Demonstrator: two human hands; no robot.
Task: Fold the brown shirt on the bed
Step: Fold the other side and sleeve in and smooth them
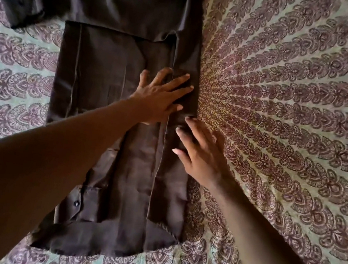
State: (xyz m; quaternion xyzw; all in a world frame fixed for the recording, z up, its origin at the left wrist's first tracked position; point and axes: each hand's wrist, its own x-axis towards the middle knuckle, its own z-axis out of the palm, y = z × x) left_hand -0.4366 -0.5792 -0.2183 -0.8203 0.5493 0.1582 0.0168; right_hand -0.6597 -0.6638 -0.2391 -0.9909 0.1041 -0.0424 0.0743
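Note:
The brown shirt (112, 82) lies flat on the bed, a long dark strip running from the top of the view down to the lower middle. Its right side is folded inward, leaving a straight edge on the right. One sleeve (27, 1) sticks out crumpled at the upper left. My left hand (160, 98) presses flat on the folded panel with fingers spread. My right hand (201, 154) lies flat at the shirt's right edge, fingertips on the fabric and palm over the bedsheet. A small button shows near the lower hem, beside my left forearm.
The bedsheet (295, 116) has a purple and pale green fan pattern and fills the view around the shirt. A wide stretch of sheet lies to the right of the shirt, a narrower one to the left.

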